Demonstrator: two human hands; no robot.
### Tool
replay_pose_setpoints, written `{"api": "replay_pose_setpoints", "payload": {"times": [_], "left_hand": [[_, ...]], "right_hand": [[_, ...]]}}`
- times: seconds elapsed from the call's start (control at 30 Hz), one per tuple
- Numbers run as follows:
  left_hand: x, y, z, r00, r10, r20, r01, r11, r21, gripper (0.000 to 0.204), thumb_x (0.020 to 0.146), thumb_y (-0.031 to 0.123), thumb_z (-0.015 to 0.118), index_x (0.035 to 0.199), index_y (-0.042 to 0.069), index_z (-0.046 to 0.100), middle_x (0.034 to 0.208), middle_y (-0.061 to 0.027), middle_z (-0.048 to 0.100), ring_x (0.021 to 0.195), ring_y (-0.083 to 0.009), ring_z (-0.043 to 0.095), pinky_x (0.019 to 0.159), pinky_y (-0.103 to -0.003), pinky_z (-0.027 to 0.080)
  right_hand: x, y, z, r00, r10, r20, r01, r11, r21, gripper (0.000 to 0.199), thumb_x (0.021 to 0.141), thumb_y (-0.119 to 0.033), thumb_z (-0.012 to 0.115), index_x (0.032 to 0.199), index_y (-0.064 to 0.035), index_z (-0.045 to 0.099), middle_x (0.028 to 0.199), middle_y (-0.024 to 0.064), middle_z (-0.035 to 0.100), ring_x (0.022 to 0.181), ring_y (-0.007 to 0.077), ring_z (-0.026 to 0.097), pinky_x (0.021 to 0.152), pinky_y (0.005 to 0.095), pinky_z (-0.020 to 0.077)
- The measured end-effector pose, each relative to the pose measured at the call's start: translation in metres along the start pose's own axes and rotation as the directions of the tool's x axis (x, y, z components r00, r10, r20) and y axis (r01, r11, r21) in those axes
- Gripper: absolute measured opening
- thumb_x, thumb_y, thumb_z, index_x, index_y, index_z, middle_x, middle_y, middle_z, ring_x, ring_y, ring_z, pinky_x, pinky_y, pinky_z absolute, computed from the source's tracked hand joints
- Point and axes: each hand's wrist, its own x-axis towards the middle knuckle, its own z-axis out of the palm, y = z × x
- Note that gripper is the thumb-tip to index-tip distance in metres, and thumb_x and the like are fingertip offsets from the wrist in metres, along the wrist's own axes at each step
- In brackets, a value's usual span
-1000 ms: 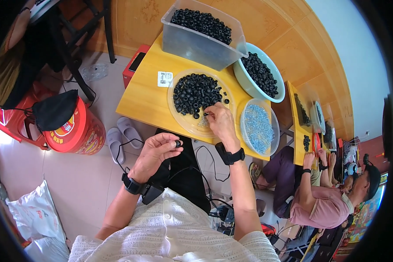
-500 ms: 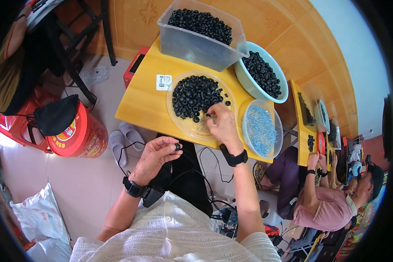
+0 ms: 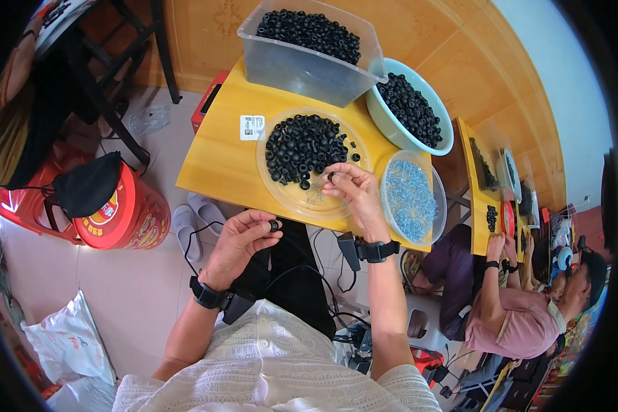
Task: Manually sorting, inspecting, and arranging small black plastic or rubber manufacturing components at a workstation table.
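Black rubber ring [image 3: 274,224]: you pinch it between thumb and fingertips of your left hand [image 3: 244,240], held off the table, below its near edge and over your lap. Fingers closed tight on that one ring. Your right hand [image 3: 353,193] is over the near-right part of the clear round plate [image 3: 281,192], fingertips pinched on a second small black ring [image 3: 331,176]; the other fingers are curled in. What else sits in that pinch is too small to tell.

Plate sits mid-table on the yellow table [image 3: 216,161], with a heap of black rings [image 3: 303,143] on its far half and a few small clear bits near its front rim. Just right of the plate, at the near-right corner, a clear bowl of pale blue pieces [image 3: 408,199]. Beyond that, at the far-right edge, a light blue bowl [image 3: 441,130] full of black rings. Clear plastic tub [image 3: 302,65] of more black rings along the far edge. White sticker [image 3: 252,127] on the table left of the plate.

Black bands on both your wrists. Red drum [image 3: 127,216] on the floor left of the table, slippers [image 3: 192,220] just beside it. Another person [image 3: 515,309] works at the next table to the right.
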Motion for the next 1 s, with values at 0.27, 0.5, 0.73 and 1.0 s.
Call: {"api": "replay_pose_setpoints", "payload": {"times": [0.27,0.5,0.73,1.0], "left_hand": [[0.000,0.004,0.003,1.000,0.014,0.018,-0.013,1.000,-0.020,0.017,0.088,0.003,0.055,0.104,0.000,0.058,0.097,-0.0108,0.064,0.086,-0.0178,0.065,0.077,-0.026,0.054],[-0.005,0.006,0.003,0.999,0.031,0.025,-0.031,0.999,-0.017,0.018,0.088,0.004,0.055,0.105,0.000,0.057,0.098,-0.0105,0.064,0.087,-0.0179,0.064,0.079,-0.026,0.054],[-0.007,0.007,0.007,0.998,0.039,0.045,-0.038,0.999,-0.028,0.019,0.088,0.005,0.056,0.107,0.001,0.058,0.100,-0.0101,0.063,0.090,-0.0187,0.064,0.080,-0.027,0.053],[-0.006,0.001,0.006,0.995,0.056,0.085,-0.049,0.996,-0.079,0.020,0.088,0.006,0.057,0.107,0.001,0.058,0.100,-0.0090,0.063,0.091,-0.0193,0.064,0.081,-0.027,0.053]], "right_hand": [[-0.012,-0.001,0.006,0.999,-0.032,0.027,0.034,0.997,-0.076,0.015,0.085,-0.007,0.060,0.097,0.0003,0.062,0.082,0.0057,0.063,0.071,0.0104,0.061,0.070,0.0258,0.0532],[-0.022,-0.002,0.018,0.999,-0.016,0.030,0.016,1.000,-0.019,0.013,0.083,-0.006,0.061,0.095,0.0005,0.062,0.078,0.0051,0.062,0.067,0.0098,0.060,0.069,0.0274,0.0540],[-0.043,-0.011,0.040,0.998,0.026,0.054,-0.017,0.988,-0.156,0.015,0.084,-0.005,0.060,0.097,0.0016,0.062,0.080,0.0072,0.064,0.071,0.0115,0.063,0.070,0.0261,0.0531],[-0.067,-0.015,0.078,0.986,-0.136,0.100,0.165,0.902,-0.399,0.015,0.082,0.004,0.058,0.097,0.0031,0.063,0.084,0.0058,0.060,0.076,0.0115,0.061,0.067,0.0220,0.0486]]}}
